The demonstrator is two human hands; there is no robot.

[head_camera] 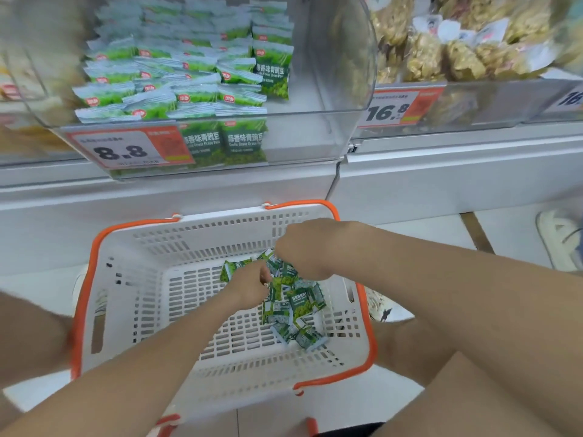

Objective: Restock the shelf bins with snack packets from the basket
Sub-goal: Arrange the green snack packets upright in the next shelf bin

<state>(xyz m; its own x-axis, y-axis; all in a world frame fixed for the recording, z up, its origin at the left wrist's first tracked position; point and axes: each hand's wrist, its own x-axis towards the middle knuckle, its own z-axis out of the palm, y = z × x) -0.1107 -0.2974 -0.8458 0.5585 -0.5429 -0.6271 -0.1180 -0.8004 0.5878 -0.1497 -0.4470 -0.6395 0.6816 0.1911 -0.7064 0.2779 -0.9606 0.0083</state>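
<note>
Below a half-stocked clear shelf bin (318, 74) (its right side bare), a white basket (202, 227) sits close for short reaches; left hand (250, 287) pinches one of the loose snack packets (299, 305) inside, right hand (304, 247) clenches several, apparently gathering a handful

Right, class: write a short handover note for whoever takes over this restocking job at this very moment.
Left hand: down in the white plastic basket with orange handles, fingers curled on small green snack packets.
Right hand: beside it, gripping packets from the same pile.
Done: the clear plastic shelf bin above is partly filled with matching packets.
Left: lift these handfuls into the bin, then the remainder.
</note>
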